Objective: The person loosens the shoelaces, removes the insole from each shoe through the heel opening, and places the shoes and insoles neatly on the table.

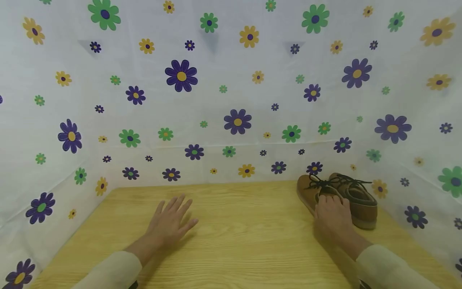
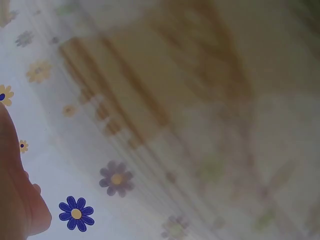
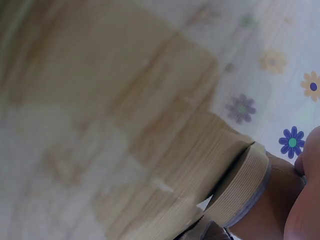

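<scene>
A pair of brown lace-up shoes with dark laces stands at the back right of the table. My right hand (image 1: 333,214) is at the heel of the left shoe (image 1: 306,190), its fingers curled over the collar and gripping it. The right shoe (image 1: 364,210) sits close beside it. In the right wrist view, the ribbed pale sole (image 3: 245,187) and brown upper show next to the edge of my hand (image 3: 307,195). Over the left part of the table, my left hand (image 1: 167,222) is held with fingers spread, nothing in it; the left wrist view catches only its edge (image 2: 20,195).
The wood-grain tabletop (image 1: 231,233) stretches between the hands. White cloth walls (image 1: 216,104) printed with purple, green and yellow flowers enclose it at the back and on both sides, the right wall close by the shoes.
</scene>
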`<state>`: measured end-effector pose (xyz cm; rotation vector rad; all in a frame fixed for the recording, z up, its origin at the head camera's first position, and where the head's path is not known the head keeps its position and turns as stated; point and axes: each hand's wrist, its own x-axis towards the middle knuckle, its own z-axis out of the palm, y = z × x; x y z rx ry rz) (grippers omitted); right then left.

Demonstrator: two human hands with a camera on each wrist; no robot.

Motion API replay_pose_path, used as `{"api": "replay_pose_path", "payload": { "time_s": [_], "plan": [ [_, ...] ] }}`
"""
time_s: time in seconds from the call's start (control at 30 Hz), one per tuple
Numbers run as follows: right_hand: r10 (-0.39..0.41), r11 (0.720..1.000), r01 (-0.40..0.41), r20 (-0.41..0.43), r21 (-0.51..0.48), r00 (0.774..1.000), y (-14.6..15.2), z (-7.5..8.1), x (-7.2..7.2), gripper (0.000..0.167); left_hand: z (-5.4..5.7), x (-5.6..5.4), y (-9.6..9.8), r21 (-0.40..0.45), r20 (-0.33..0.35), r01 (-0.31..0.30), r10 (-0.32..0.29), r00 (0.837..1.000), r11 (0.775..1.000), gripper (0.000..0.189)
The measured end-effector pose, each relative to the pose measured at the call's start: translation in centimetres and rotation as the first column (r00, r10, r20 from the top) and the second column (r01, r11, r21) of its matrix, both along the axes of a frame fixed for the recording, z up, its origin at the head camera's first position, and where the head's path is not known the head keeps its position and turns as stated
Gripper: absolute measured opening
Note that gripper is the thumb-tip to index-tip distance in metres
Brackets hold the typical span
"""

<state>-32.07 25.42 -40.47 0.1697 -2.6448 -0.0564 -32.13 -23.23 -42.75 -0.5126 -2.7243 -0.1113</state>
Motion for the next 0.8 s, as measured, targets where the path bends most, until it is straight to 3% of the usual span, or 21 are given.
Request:
{"api": "replay_pose_path", "payload": {
  "time_s": [0.17,0.4,0.8],
  "plan": [
    [0.019,1.000,-0.018,0.024,-0.020,1.000,-0.3,0.0,0.0,0.022,0.1,0.0,0.3,0.008,-0.004,0.005,-0.005,1.000,1.000,0.072],
    [0.049,0.998,-0.050,-0.012,-0.037,0.999,-0.9,-0.1,0.0,0.021,0.3,-0.1,1.0,0.012,0.001,0.019,-0.019,1.000,1.000,0.073],
    [0.063,0.996,-0.066,-0.053,-0.060,0.997,-1.8,-0.1,0.0,0.022,0.3,-0.3,2.5,-0.072,-0.016,0.053,-0.054,0.998,0.996,0.074]
  ]
}}
